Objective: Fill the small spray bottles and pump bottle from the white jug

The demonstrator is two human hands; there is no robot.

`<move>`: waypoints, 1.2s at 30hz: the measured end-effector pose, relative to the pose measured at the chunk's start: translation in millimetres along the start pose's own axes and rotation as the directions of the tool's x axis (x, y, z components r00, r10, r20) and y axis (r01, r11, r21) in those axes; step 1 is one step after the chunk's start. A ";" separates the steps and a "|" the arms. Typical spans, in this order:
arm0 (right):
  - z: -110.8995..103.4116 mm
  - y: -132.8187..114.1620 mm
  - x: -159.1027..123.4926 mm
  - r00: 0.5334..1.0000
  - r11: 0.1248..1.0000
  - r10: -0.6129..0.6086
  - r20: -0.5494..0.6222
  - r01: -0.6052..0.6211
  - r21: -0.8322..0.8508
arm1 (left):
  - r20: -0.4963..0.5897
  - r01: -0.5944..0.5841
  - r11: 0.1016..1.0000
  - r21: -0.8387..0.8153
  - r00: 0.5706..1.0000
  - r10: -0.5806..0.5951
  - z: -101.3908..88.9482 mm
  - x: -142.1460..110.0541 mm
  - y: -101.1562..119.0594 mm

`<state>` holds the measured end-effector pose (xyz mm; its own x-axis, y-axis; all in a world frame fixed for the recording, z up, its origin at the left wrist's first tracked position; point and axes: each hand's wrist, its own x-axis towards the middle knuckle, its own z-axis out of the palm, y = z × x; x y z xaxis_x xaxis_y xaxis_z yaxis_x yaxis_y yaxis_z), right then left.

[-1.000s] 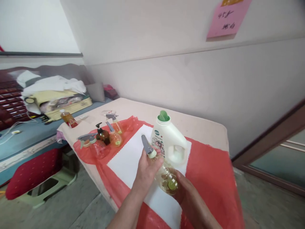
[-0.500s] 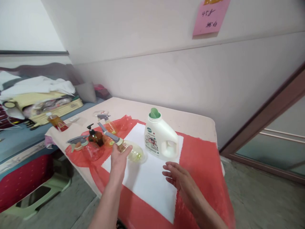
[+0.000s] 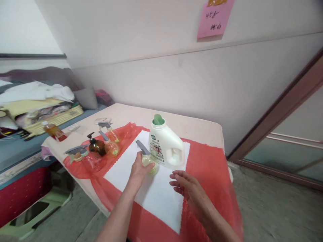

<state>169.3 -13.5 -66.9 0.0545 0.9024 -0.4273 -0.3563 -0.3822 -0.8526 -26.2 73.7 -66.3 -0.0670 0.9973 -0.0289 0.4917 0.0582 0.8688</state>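
My left hand point(image 3: 139, 170) is closed around a small clear spray bottle point(image 3: 147, 160) with a grey trigger, standing upright on the white cloth point(image 3: 148, 188). Just right of it stands a white detergent jug point(image 3: 165, 146) with a green cap. My right hand point(image 3: 185, 184) hovers open over the cloth's right edge, fingers spread, holding nothing.
Several small spray and pump bottles point(image 3: 101, 148) cluster at the table's left on the red plastic sheet point(image 3: 209, 174). An orange bottle point(image 3: 54, 131) lies at the far left corner. A bed with piled bedding point(image 3: 37, 101) sits left; a wall and door frame point(image 3: 277, 117) right.
My left hand carried the spray bottle from lying tilted at the cloth's left to upright beside the jug. My right hand let go of it earlier and now hovers open.
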 end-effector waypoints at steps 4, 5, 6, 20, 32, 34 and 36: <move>-3.4 -2.2 -1.3 1.000 1.000 -0.006 0.015 0.006 0.006 | 0.018 0.032 0.999 0.035 0.999 -0.033 -1.3 0.0 1.1; -4.0 -2.8 -1.6 1.000 1.000 -0.006 0.020 0.006 0.007 | 0.018 0.037 0.998 0.043 0.999 -0.038 -1.7 -0.3 1.5; -4.4 -3.3 -1.9 1.000 1.000 -0.008 0.025 0.008 0.007 | 0.020 0.039 0.998 0.047 0.999 -0.040 -2.0 -0.6 2.1; 6.5 -6.7 -4.6 0.997 0.999 -0.049 0.059 0.050 -0.002 | -0.035 -0.006 1.000 -0.014 0.999 0.005 -17.8 -5.2 0.9; 12.1 2.2 1.5 0.993 0.997 -0.071 0.094 0.073 -0.018 | 0.043 0.018 0.999 0.030 0.999 -0.020 -9.3 -10.5 2.8; 12.5 2.0 -0.4 0.993 0.997 -0.073 0.091 0.075 -0.021 | 0.063 0.024 0.999 0.039 0.998 -0.026 -7.1 -9.7 3.6; 13.2 0.9 -2.4 0.993 0.997 -0.073 0.092 0.076 -0.024 | 0.083 0.025 0.998 0.054 0.996 -0.029 -4.6 -9.3 5.4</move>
<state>156.5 -13.4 -62.7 -0.0060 0.9425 -0.3341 -0.3291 -0.3173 -0.8894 -26.9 64.5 -59.1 -0.0094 0.9954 -0.0949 0.5360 0.0851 0.8399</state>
